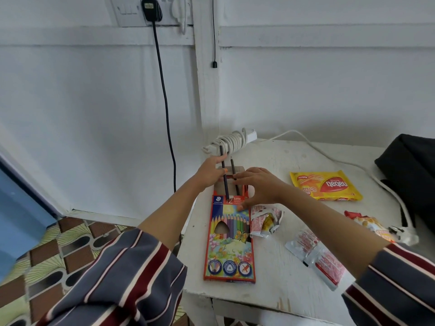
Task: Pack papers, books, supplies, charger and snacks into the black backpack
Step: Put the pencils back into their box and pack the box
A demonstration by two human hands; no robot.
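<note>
Progress: early, and nothing on view is confirmed packed.

- The left hand [211, 171] is grasping a dark pencil [224, 175]. The pencil is pinched near its upper end, with its lower end already inside the open mouth of the coloured-pencil box [229, 243].
- The box lies flat near the 9 o'clock edge of the tabletop [270, 285], its mouth toward 12 o'clock.
- A second pencil [234, 175] is seen standing out of the same mouth.
- The right hand [256, 184] is laid over the box top, thumb on the printed face and fingers across the opening. Whether it is pinching the second pencil cannot be told.
- The charger [231, 141], with its white lead coiled round it, is noted at 12 o'clock of the box against the wall. It is not packed.
- A torn snack wrapper [266, 221] lies just beside the box at 3 o'clock.
- Silver-and-red sachets [315, 255] are found at 5 o'clock, toward the near edge.
- A yellow wafer pack [326, 185] lies at 2 o'clock.
- A further snack packet [369, 225] lies beyond it.
- The black backpack [412, 175] stands at the 3 o'clock edge, partly cut off. Its contents are hidden.

No papers or books are seen. It is judged that the pencils are being returned to the box, and that supplies, charger and snacks remain to be loaded.
</note>
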